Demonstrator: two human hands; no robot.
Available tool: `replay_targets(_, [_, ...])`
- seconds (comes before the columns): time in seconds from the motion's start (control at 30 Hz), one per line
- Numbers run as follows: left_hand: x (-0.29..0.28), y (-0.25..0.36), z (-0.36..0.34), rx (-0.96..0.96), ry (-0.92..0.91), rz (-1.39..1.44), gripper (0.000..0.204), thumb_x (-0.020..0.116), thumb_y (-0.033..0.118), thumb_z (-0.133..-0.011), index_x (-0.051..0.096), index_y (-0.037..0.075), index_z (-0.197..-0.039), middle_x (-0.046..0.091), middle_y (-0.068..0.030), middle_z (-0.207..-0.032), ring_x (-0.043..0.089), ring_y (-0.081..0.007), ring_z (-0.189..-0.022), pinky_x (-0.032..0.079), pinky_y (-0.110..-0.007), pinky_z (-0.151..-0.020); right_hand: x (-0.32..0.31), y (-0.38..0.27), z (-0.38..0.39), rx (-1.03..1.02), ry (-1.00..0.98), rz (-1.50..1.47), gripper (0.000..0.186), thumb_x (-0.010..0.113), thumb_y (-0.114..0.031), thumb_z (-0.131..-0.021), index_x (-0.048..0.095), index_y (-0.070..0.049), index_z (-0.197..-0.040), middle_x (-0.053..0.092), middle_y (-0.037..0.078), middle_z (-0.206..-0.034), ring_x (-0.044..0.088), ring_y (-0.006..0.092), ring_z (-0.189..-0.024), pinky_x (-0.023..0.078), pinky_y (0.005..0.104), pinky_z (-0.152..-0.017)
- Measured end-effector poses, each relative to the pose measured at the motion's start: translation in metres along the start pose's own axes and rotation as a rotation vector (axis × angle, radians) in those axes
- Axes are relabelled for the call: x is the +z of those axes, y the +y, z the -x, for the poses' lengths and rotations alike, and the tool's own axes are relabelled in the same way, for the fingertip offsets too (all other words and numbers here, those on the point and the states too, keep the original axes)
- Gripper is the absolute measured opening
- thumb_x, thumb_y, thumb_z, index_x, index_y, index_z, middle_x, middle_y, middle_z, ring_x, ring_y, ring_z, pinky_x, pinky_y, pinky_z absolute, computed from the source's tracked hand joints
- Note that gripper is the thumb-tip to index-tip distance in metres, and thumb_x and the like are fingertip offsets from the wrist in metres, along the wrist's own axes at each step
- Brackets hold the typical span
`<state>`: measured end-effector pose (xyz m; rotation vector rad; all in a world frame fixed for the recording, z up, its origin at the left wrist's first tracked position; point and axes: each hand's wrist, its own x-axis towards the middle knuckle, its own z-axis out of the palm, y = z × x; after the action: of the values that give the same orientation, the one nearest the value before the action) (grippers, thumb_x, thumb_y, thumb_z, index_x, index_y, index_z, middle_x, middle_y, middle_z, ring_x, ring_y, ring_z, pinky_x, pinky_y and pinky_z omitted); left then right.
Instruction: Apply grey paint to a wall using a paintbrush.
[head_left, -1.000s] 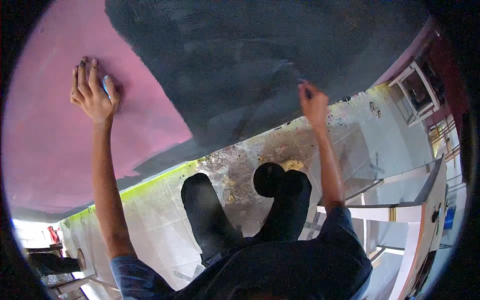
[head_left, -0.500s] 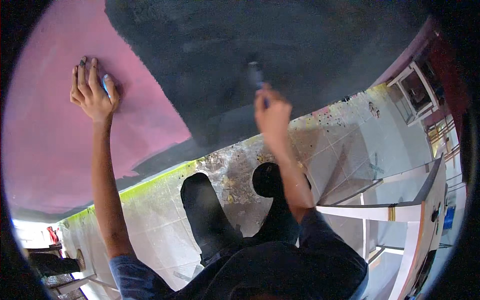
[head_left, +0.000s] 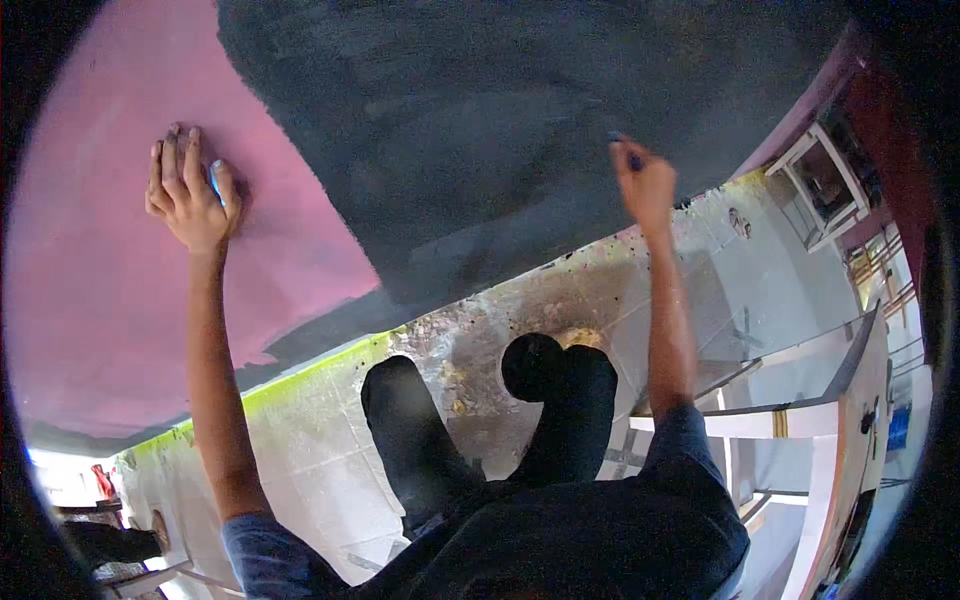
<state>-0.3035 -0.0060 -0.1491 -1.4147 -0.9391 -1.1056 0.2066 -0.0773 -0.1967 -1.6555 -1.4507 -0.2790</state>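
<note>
My left hand lies against the pink part of the wall, its fingers stretched out and dark paint on some fingertips. A small light-blue thing is tucked between its thumb and forefinger; its kind is mostly hidden. Farther right, my right hand is closed around a paintbrush in front of the dark grey painted area. Only a bit of the blue handle shows now; the bristles cannot be made out against the dark paint.
Along the wall's foot runs a yellow-green strip, above a paint-spotted tiled floor. My dark-clad legs are bent below. A white table-like frame stands at right, and a white-framed piece of furniture beyond it.
My right hand has swept rightward across the dark area with the paintbrush, and the right arm has straightened. The left hand keeps its place on the pink wall.
</note>
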Motion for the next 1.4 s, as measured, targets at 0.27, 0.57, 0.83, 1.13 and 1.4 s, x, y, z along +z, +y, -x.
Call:
replay_targets(0.27, [0.006,0.006,-0.002,-0.019,-0.001,-0.016,0.039,0.049,0.029,-0.086,0.055,0.016,-0.122,0.05,-0.0033,-0.13,0.042,-0.0225,-0.121,0.027,-0.037,-0.098,-0.035,0.102,-0.032,0.002,0.17,0.407,0.026,0.056,-0.027,-0.086,0.068,-0.004,-0.087,0.06,0.024,-0.069,0.063,0.0396,-0.068,0.047,0.0458,-0.056])
replay_targets(0.57, [0.007,0.004,-0.001,0.016,0.025,-0.024,0.039,0.048,0.03,-0.087,0.055,0.015,-0.122,0.051,-0.0047,-0.128,0.043,-0.0241,-0.121,0.027,-0.038,-0.097,0.05,-0.174,0.062,-0.076,-0.005,0.0,0.019,0.057,-0.006,-0.081,0.062,0.003,-0.097,0.064,0.019,-0.078,0.064,0.034,-0.066,0.053,0.0407,-0.061])
replay_targets(0.83, [0.004,0.005,-0.001,0.02,0.019,-0.031,0.039,0.049,0.027,-0.086,0.055,0.013,-0.122,0.05,-0.0066,-0.13,0.043,-0.026,-0.121,0.027,-0.039,-0.098,0.029,-0.231,0.082,-0.267,-0.068,-0.367,0.02,0.058,-0.008,-0.084,0.061,0.003,-0.101,0.058,0.015,-0.07,0.06,0.0307,-0.057,0.048,0.038,-0.05])
replay_targets(1.13, [0.006,0.006,0.0,-0.01,-0.013,0.008,0.04,0.051,0.027,-0.084,0.055,0.015,-0.122,0.051,-0.0054,-0.128,0.043,-0.0252,-0.121,0.026,-0.038,-0.098,0.034,-0.178,0.031,-0.312,0.017,-0.314,0.021,0.056,-0.018,-0.086,0.065,-0.003,-0.097,0.063,0.02,-0.075,0.062,0.0342,-0.066,0.051,0.0424,-0.058])
replay_targets(1.4, [0.0,0.002,0.0,-0.007,-0.024,-0.02,0.04,0.052,0.027,-0.083,0.057,0.015,-0.12,0.052,-0.0044,-0.128,0.043,-0.0242,-0.12,0.027,-0.039,-0.098,-0.032,-0.044,-0.029,-0.104,0.051,0.221,0.029,0.056,-0.029,-0.089,0.068,-0.002,-0.089,0.062,0.023,-0.073,0.062,0.0399,-0.07,0.047,0.0454,-0.058])
